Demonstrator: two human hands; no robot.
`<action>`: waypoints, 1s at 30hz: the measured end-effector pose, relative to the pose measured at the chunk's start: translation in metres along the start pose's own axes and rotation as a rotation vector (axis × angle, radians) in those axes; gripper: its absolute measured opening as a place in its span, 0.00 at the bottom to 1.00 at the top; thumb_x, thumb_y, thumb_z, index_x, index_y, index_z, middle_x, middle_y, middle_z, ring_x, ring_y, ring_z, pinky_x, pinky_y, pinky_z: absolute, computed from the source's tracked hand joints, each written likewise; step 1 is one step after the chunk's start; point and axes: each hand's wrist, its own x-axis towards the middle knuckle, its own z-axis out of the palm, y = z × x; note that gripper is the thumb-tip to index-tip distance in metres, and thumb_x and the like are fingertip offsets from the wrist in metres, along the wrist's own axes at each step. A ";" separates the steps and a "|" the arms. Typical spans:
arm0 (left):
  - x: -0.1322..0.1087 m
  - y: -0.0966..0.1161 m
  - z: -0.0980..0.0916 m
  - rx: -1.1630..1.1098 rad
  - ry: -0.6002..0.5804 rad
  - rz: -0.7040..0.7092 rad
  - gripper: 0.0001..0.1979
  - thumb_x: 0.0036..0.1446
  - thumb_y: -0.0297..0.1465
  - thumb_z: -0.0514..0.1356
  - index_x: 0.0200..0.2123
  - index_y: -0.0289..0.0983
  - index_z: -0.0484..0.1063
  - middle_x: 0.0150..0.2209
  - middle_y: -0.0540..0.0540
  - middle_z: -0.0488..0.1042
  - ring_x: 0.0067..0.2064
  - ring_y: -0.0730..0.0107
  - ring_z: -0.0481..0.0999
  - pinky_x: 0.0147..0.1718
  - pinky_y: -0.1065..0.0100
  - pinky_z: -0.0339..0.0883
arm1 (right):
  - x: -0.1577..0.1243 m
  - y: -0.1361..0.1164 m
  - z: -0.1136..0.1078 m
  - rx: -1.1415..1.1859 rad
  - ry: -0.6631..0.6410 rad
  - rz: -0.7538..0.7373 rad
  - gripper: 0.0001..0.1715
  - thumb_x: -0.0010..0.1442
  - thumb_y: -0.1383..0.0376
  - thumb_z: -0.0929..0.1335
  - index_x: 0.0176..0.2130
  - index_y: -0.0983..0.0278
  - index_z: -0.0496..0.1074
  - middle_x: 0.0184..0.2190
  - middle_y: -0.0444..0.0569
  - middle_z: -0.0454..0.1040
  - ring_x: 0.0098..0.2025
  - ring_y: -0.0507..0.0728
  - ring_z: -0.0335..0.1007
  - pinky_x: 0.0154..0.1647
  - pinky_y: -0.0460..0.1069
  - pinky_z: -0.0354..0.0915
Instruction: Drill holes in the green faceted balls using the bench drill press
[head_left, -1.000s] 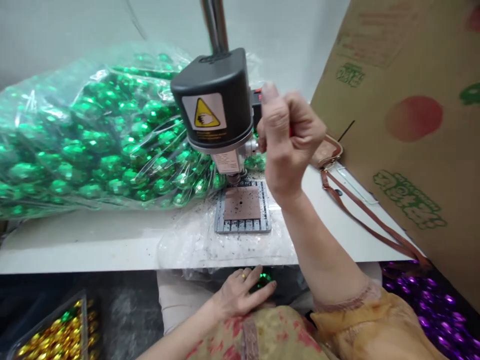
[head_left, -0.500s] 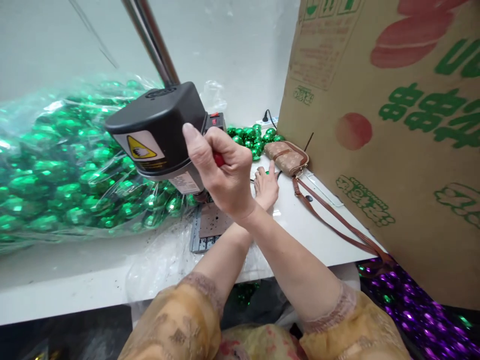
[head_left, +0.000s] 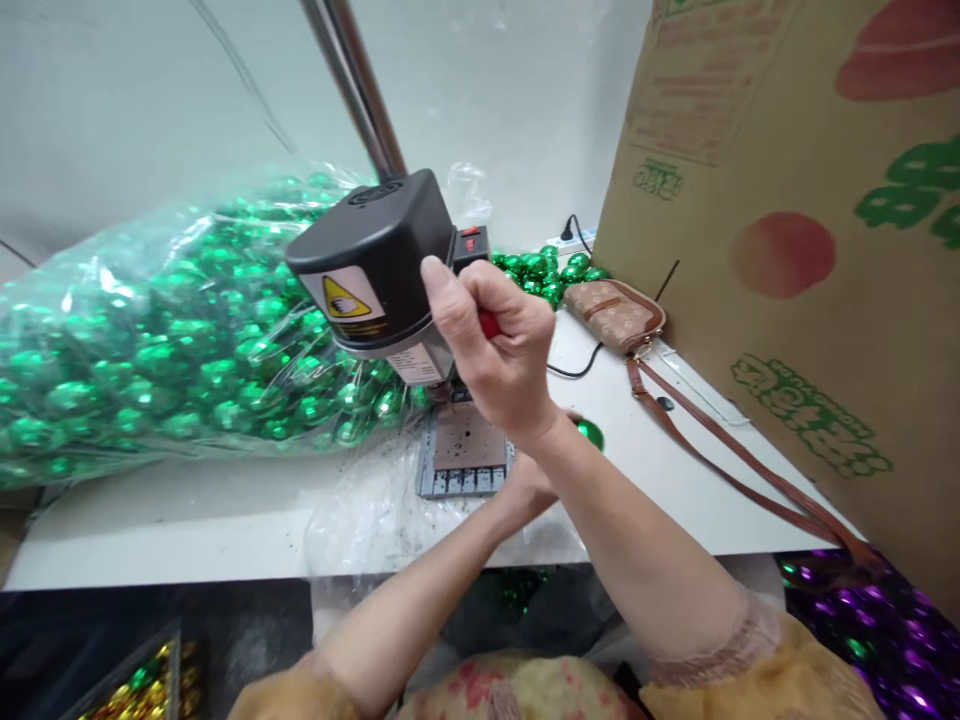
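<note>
My right hand (head_left: 499, 345) is closed around the red-knobbed handle (head_left: 490, 325) at the side of a small black bench drill press (head_left: 379, 260). Under the drill head, a brown board with a small hole (head_left: 466, 440) lies on the slotted metal base (head_left: 459, 485). My left arm crosses beneath the right one. Partly covered by the right forearm, my left hand (head_left: 536, 480) holds a shiny green ball (head_left: 591, 433); most of its fingers are hidden.
A large clear bag of green balls (head_left: 172, 350) fills the left of the white table (head_left: 187, 515). Loose green balls (head_left: 536, 270), a brown purse (head_left: 615, 312) with a strap and a tall cardboard box (head_left: 750, 350) stand right. Purple shiny pieces (head_left: 885, 640) lie below.
My left hand has drawn back from near the purse toward the drill base, bringing a green ball. The right hand stays on the handle. The view has shifted left.
</note>
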 end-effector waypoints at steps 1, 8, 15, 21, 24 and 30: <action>-0.022 -0.001 -0.014 -0.049 0.023 -0.024 0.18 0.54 0.35 0.69 0.46 0.39 0.72 0.43 0.42 0.77 0.45 0.58 0.77 0.45 0.58 0.74 | 0.000 0.000 0.000 -0.006 0.003 0.003 0.26 0.66 0.61 0.64 0.22 0.63 0.48 0.22 0.38 0.46 0.25 0.43 0.42 0.26 0.44 0.51; -0.074 -0.032 -0.123 -0.158 0.637 -0.218 0.25 0.51 0.47 0.70 0.43 0.40 0.66 0.34 0.50 0.74 0.37 0.70 0.77 0.37 0.69 0.71 | -0.001 -0.002 0.005 -0.020 0.103 -0.012 0.26 0.65 0.65 0.65 0.21 0.64 0.49 0.19 0.38 0.46 0.23 0.42 0.42 0.23 0.44 0.48; -0.043 -0.055 -0.141 -0.122 0.613 -0.168 0.28 0.49 0.50 0.70 0.44 0.40 0.66 0.32 0.52 0.71 0.34 0.74 0.73 0.36 0.71 0.67 | -0.001 0.001 0.006 -0.049 0.138 -0.062 0.26 0.64 0.66 0.67 0.20 0.63 0.50 0.17 0.36 0.51 0.19 0.42 0.45 0.21 0.46 0.49; -0.033 -0.064 -0.132 -0.081 0.541 -0.117 0.27 0.48 0.48 0.70 0.44 0.40 0.65 0.38 0.48 0.74 0.39 0.71 0.75 0.39 0.69 0.69 | -0.001 0.001 0.006 -0.006 0.133 -0.071 0.26 0.64 0.65 0.67 0.20 0.64 0.51 0.17 0.36 0.51 0.19 0.41 0.45 0.22 0.45 0.48; -0.031 -0.068 -0.131 -0.073 0.472 -0.094 0.27 0.50 0.45 0.71 0.46 0.39 0.66 0.43 0.46 0.75 0.45 0.67 0.77 0.46 0.65 0.70 | -0.001 0.002 0.006 0.002 0.140 -0.073 0.26 0.64 0.66 0.67 0.20 0.64 0.50 0.16 0.35 0.51 0.19 0.41 0.44 0.22 0.45 0.48; -0.031 -0.072 -0.132 -0.057 0.358 -0.031 0.32 0.51 0.39 0.72 0.57 0.41 0.66 0.56 0.40 0.73 0.59 0.58 0.73 0.61 0.56 0.66 | -0.002 0.001 0.006 -0.039 0.145 -0.052 0.28 0.64 0.61 0.67 0.20 0.63 0.51 0.17 0.36 0.52 0.19 0.42 0.46 0.22 0.46 0.50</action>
